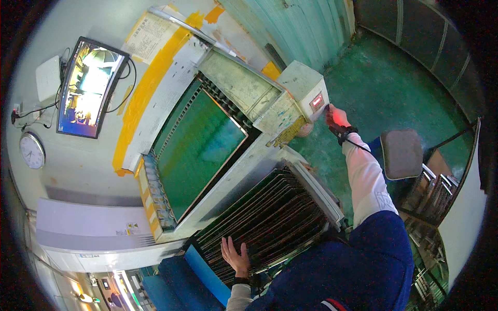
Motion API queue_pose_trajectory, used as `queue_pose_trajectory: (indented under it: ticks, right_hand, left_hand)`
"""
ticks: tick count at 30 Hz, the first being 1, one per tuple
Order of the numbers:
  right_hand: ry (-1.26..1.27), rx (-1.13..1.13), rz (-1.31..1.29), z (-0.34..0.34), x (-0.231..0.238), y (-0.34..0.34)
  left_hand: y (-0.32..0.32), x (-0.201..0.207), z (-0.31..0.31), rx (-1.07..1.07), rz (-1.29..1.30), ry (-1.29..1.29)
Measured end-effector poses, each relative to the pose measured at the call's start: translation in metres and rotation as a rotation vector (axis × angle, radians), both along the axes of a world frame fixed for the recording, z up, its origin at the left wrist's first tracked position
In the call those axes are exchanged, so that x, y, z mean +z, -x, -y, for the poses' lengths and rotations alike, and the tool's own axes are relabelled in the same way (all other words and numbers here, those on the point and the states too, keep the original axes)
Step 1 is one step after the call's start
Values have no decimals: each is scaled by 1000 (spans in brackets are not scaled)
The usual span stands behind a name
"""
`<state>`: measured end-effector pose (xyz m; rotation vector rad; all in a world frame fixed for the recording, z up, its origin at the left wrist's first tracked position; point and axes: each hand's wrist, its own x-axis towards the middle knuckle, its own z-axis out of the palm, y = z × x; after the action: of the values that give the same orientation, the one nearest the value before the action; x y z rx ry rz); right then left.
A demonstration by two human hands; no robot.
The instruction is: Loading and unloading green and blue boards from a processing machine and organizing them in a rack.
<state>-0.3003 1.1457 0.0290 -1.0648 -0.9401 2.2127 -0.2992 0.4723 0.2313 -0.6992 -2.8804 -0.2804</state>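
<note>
Right fingers point(330, 115) at white box point(302, 83) | red display point(317, 102) | printed sheet point(147, 39)

Between the white control box point(301, 85) and the padded stool point(401, 154), the green floor point(376, 78) leaves the right hand point(337, 118) a passage, while the box blocks it just ahead. The left hand point(236, 258) meets the rack of dark panels point(264, 215), only narrow slots between them. The pale machine rail point(225, 186) separates rack and green panel point(194, 158).
</note>
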Motion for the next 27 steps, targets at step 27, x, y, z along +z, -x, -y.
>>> queue_pose_trajectory:
  ticks: [27]
  right_hand:
    - [86, -43, 69, 8, 23, -5]
  left_hand:
    - [-2, -2, 1, 7, -8, -7]
